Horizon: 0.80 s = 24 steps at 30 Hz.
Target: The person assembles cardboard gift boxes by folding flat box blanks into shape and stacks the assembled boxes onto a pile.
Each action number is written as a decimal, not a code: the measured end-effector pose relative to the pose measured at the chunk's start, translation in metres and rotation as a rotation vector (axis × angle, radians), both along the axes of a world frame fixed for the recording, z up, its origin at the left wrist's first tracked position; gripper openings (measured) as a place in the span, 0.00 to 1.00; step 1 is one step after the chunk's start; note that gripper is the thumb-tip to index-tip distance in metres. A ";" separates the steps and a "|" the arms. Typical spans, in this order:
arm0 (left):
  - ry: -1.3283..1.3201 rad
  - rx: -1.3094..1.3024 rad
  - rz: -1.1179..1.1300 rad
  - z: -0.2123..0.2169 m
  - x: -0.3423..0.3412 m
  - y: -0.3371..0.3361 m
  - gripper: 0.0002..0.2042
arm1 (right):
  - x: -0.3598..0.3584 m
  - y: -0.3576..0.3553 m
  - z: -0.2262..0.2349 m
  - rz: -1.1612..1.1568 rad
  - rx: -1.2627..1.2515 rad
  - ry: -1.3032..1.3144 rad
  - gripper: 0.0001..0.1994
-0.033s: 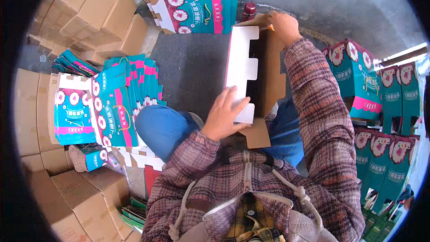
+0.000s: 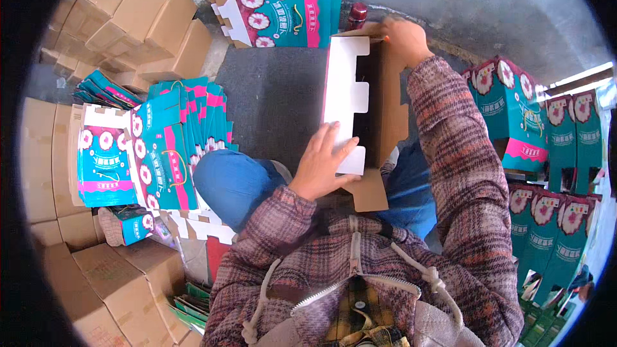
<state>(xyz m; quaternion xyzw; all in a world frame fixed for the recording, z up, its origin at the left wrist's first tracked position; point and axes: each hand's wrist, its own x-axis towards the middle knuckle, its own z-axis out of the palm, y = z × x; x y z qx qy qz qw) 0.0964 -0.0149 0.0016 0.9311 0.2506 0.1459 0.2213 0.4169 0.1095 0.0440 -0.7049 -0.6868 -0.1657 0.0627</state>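
Note:
An upended carton [image 2: 393,106] stands between my knees, its brown inside facing up. Along its left side runs a white flap [image 2: 345,96] with notched tabs. My left hand [image 2: 322,162] lies spread on the near end of that flap, fingers apart, thumb pointing along a tab. At the far end, the curled fingers of my right hand [image 2: 405,40] close on the carton's top edge; the fingertips are partly hidden. A brown end flap [image 2: 369,194] hangs open toward me. The carton's depths are dark.
Flattened teal-and-pink cartons [image 2: 193,112] fan out on the left, beside plain brown boxes [image 2: 122,19]. More teal cartons [image 2: 283,6] stand at the back near a dark red bottle [image 2: 357,14]. Made-up teal cartons [image 2: 511,112] are stacked at the right. A grey wall [image 2: 463,0] closes the far side.
My right hand has shifted very slightly left at the carton's far edge, and the carton has moved a touch with it. My left hand stays in place.

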 end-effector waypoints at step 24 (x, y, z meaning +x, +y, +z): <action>-0.078 0.373 0.082 -0.020 0.045 -0.050 0.23 | -0.009 -0.040 -0.034 0.090 -0.244 -0.035 0.12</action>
